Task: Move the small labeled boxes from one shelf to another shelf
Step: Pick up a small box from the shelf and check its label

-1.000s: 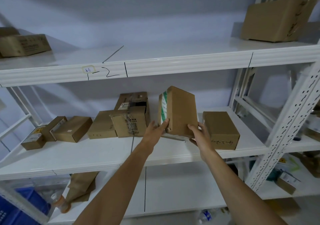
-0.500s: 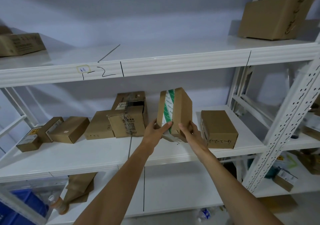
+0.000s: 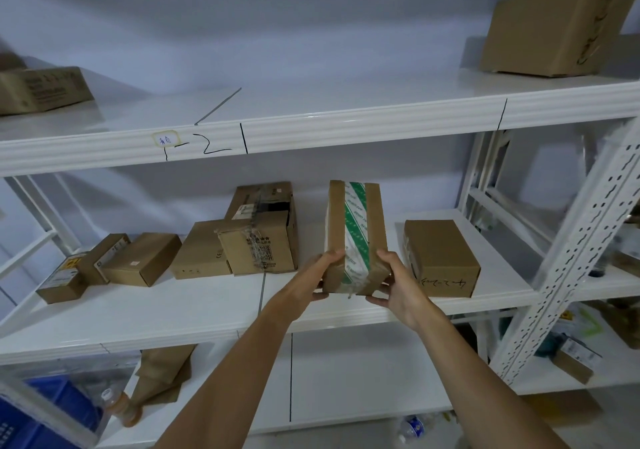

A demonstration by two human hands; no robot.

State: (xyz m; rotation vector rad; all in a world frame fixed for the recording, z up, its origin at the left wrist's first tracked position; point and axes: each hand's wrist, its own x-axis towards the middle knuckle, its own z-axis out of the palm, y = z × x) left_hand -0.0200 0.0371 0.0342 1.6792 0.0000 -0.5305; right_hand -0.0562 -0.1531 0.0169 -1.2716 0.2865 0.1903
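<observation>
Taped box (image 3: 356, 237) gripped w/ left hand (image 3: 317, 275) & right hand (image 3: 398, 284).

I count seven boxes (image 3: 441, 256) on the middle shelf (image 3: 173, 313), two on the top shelf (image 3: 311, 116), and one in my two hands (image 3: 320, 275).

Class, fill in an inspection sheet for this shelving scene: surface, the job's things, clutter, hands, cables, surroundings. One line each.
Surface: white middle shelf, front part bare; upper shelf mostly bare.
Job's things: green-taped box held upright over the middle shelf; plain box with handwriting to its right; a row of small boxes to its left.
Clutter: large carton and flat printed carton on the upper shelf; bottle on the lower shelf.
Hands: left hand and right hand grip the taped box's lower end.
Cables: nothing seen.
Surroundings: perforated white upright, pale wall, blue crate.
</observation>
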